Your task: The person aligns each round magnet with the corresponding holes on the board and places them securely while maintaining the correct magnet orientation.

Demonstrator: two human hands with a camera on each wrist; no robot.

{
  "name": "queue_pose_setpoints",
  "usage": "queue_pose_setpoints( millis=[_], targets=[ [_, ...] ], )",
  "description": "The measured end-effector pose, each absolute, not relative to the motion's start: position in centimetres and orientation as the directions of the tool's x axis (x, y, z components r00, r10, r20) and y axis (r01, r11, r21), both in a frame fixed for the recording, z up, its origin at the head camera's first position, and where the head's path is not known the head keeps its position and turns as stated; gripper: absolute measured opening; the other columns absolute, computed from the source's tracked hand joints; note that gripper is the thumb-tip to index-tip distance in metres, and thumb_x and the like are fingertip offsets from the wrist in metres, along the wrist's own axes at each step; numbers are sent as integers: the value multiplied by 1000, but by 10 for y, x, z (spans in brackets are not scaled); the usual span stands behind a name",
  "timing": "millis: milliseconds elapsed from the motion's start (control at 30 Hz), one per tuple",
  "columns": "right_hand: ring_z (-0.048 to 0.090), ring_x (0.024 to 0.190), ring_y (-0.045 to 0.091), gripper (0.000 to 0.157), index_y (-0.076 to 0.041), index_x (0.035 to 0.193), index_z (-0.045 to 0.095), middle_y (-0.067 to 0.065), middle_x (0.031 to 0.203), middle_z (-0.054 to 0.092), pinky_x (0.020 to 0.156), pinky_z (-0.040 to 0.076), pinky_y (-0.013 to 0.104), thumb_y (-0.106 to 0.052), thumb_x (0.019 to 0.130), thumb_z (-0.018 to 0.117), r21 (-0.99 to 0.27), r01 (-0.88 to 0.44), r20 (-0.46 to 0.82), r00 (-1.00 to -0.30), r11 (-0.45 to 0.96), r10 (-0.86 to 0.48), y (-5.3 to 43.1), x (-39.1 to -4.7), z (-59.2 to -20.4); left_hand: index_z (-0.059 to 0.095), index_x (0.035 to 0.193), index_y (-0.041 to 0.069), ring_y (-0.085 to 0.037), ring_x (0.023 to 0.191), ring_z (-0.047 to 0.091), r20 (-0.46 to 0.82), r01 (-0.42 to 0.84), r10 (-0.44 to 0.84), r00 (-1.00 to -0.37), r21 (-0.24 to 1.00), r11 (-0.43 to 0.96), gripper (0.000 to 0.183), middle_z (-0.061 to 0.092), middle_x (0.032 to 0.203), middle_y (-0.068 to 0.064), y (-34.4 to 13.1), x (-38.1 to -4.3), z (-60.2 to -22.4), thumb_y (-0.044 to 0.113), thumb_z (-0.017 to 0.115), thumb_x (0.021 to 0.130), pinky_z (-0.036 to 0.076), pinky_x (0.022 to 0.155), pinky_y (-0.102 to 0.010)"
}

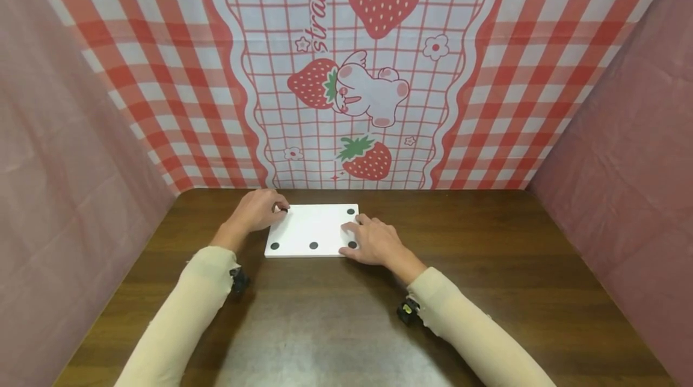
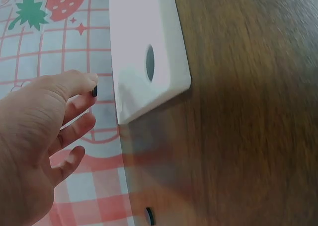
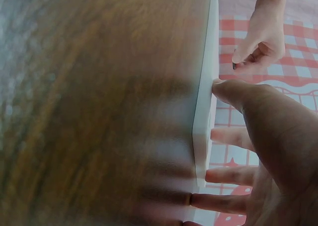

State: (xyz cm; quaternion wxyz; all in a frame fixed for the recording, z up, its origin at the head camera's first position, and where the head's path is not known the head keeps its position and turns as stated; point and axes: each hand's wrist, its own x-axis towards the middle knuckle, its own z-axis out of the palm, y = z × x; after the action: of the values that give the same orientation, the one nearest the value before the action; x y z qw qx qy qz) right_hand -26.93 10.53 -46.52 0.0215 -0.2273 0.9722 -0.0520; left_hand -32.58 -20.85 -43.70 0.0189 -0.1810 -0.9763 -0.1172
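A white rectangular board point(image 1: 314, 227) lies on the table, with several dark round spots along its edges. My left hand point(image 1: 260, 209) is at the board's far left corner, pinching a small black disc point(image 2: 94, 91) between thumb and index finger. In the left wrist view the disc is held just above the board's surface level, beside one dark oval spot point(image 2: 150, 63). My right hand point(image 1: 375, 241) rests on the board's right end with fingers spread and fairly straight. Its thumb touches the near edge, as the right wrist view shows.
Another small black disc point(image 2: 150, 216) lies on the wooden table point(image 1: 460, 242) beyond the board's end. A checked strawberry-print cloth point(image 1: 368, 92) hangs behind the table. Pink curtains point(image 1: 628, 152) stand at both sides.
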Motion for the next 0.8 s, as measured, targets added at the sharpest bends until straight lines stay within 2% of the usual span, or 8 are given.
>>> queue_pose_setpoints(
  millis=[433,800],
  targets=[
    [70,133,39,69,-28,161,63,16,167,60,95,67,59,-65,104,72,-118,-431,-34,-898,894,-438,106,-270,-464,88,121,15,-31,113,79,77,384,376,-923,196,902,21,87,123,-8,-197,-330,-436,17,80,102,63,101,-51],
    [71,131,40,69,-27,160,64,16,166,60,93,67,59,-65,103,73,-117,-434,-25,-898,893,-440,105,-269,-465,87,124,16,-32,122,78,48,361,359,-932,202,911,22,86,128,-8,-185,-332,-435,17,79,104,62,107,-51]
  ],
)
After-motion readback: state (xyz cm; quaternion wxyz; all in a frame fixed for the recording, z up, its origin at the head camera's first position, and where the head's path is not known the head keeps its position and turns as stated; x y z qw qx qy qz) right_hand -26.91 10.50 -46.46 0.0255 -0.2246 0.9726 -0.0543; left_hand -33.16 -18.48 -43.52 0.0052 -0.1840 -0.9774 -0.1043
